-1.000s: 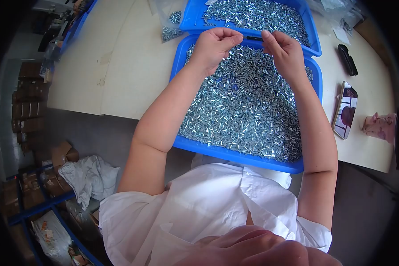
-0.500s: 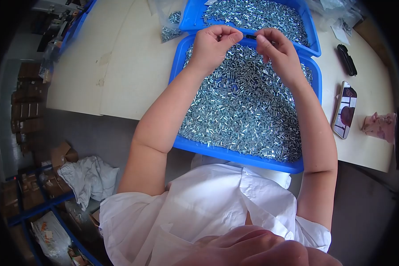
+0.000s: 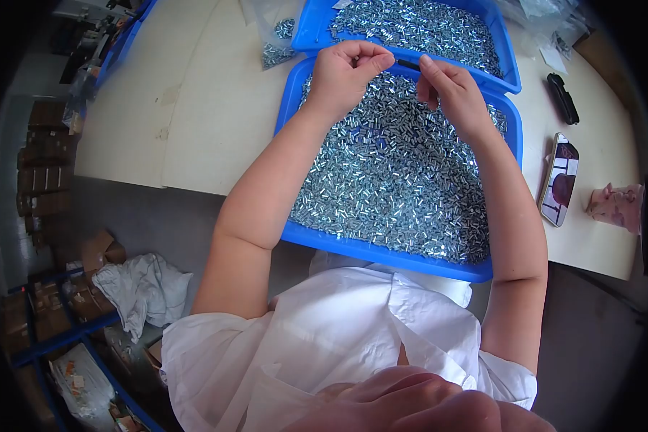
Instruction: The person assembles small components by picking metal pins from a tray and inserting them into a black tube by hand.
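Left hand [image 3: 343, 79] pinches a slim black rod [image 3: 408, 65]; the right hand [image 3: 459, 97] is at its other end
Since half a second ago the right hand has eased slightly outward, so the left pinch seems to bear the rod; whether the right thumb and fingers grip it, I cannot tell; the rod looks dark, straight and slightly tilted, held above the far rim of a blue bin [image 3: 389, 257] full of shiny metal pins [image 3: 389, 187], a second bin [image 3: 509, 50] beyond
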`<state>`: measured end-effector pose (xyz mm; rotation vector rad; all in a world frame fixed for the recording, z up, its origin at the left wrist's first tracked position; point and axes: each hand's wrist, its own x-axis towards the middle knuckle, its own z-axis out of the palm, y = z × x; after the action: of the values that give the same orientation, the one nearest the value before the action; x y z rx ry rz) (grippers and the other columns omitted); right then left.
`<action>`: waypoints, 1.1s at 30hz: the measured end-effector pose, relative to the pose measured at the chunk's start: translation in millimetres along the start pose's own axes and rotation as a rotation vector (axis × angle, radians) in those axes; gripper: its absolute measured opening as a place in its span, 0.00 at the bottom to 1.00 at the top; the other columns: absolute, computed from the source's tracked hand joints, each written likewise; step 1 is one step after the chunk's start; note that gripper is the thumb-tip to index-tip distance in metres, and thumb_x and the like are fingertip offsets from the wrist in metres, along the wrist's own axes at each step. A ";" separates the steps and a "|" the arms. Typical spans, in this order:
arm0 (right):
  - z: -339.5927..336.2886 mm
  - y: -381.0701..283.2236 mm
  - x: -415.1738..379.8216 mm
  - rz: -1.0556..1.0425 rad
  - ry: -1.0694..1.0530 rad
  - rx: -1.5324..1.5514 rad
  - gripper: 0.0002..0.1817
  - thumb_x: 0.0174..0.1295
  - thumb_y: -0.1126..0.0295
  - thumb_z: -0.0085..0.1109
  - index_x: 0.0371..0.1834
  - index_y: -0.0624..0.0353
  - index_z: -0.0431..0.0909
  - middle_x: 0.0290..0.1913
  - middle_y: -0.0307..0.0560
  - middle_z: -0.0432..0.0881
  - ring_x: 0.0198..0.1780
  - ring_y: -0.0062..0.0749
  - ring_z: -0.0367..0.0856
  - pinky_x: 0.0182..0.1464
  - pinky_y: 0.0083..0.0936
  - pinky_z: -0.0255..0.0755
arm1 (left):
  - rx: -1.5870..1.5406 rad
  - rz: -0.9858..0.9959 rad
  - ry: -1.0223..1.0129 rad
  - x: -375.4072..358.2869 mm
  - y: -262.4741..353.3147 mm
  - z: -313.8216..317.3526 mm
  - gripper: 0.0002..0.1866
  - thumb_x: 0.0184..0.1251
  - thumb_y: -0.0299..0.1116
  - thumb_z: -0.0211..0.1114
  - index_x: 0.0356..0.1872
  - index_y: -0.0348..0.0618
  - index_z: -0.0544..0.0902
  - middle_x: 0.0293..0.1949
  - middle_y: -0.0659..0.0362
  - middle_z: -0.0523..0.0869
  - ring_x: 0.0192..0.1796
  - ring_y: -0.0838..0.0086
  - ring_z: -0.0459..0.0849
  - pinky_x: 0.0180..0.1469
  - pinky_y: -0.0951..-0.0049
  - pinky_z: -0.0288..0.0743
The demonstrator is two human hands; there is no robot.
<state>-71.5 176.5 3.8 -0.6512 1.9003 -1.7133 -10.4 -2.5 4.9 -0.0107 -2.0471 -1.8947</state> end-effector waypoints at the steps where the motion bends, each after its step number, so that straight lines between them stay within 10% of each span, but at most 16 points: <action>1: 1.8 -1.2 -0.8 0.001 0.001 0.000 0.14 0.62 0.56 0.53 0.34 0.57 0.73 0.24 0.33 0.73 0.22 0.13 0.67 0.22 0.12 0.59 | 0.006 0.006 -0.002 0.4 -1.1 -0.1 0.07 0.53 0.31 0.69 0.30 0.39 0.83 0.18 0.72 0.73 0.22 0.90 0.65 0.22 0.87 0.57; 6: 9.2 2.4 1.4 -0.225 0.103 0.053 0.16 0.63 0.55 0.51 0.30 0.56 0.74 0.23 0.32 0.73 0.21 0.13 0.65 0.21 0.13 0.57 | 0.014 0.013 0.001 0.5 0.0 0.1 0.07 0.54 0.31 0.68 0.30 0.39 0.83 0.18 0.72 0.73 0.22 0.90 0.65 0.23 0.87 0.57; 9: -1.6 -0.3 0.1 0.029 -0.001 0.037 0.16 0.62 0.54 0.52 0.28 0.56 0.74 0.24 0.32 0.73 0.21 0.12 0.65 0.23 0.12 0.57 | 0.032 0.033 -0.012 -0.2 -2.1 1.0 0.07 0.54 0.31 0.68 0.30 0.39 0.83 0.18 0.72 0.72 0.22 0.90 0.65 0.23 0.87 0.57; 33: 5.1 -3.0 -2.0 -0.099 0.075 0.097 0.15 0.56 0.57 0.62 0.26 0.58 0.76 0.22 0.32 0.73 0.24 0.13 0.68 0.25 0.11 0.60 | 0.101 0.049 -0.007 -1.1 -1.2 1.8 0.06 0.52 0.30 0.69 0.29 0.39 0.83 0.17 0.72 0.72 0.22 0.90 0.65 0.23 0.86 0.58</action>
<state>-66.5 173.6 6.4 -0.6619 1.8494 -1.9036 -10.0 -0.7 3.3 -0.0415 -2.1244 -1.7634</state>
